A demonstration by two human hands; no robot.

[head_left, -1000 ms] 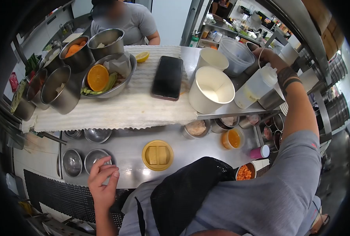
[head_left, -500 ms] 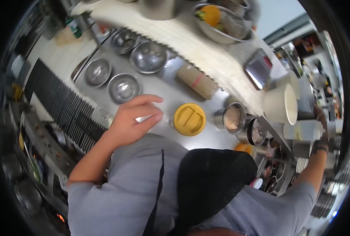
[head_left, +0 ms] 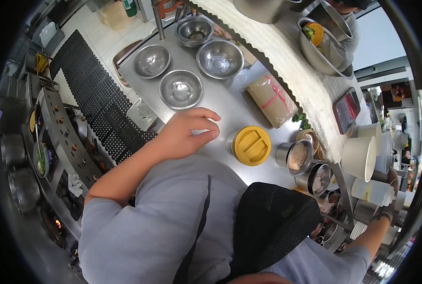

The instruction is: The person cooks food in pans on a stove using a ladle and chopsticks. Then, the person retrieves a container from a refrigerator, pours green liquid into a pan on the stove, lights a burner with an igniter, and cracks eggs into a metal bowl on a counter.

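My left hand (head_left: pixel 189 131) hovers over the steel counter, fingers loosely bent, thumb and forefinger apart, nothing between them. Just right of it stands a container with a round yellow lid (head_left: pixel 251 146). Steel bowls (head_left: pixel 181 89) sit beyond the hand. My right arm stretches to the far right, past a squeeze bottle (head_left: pixel 373 191) with pale liquid. Only part of my right hand (head_left: pixel 393 178) shows, dim and small behind the bottle, beside the clear tubs (head_left: pixel 384 151); its fingers are hidden.
A wrapped brown package (head_left: pixel 272 101) lies below the shelf edge. Metal pots of food (head_left: pixel 297 156) stand right of the yellow lid. A cloth-covered shelf (head_left: pixel 296 71) holds a phone (head_left: pixel 347 110), a white tub (head_left: pixel 359 158) and a bowl (head_left: pixel 315 52). Burners line the left; another person is at top right.
The view has swung left, bringing the stove and more of the floor into sight. My left hand has moved from near the bowls to beside the yellow lid. My right arm still reaches far right.
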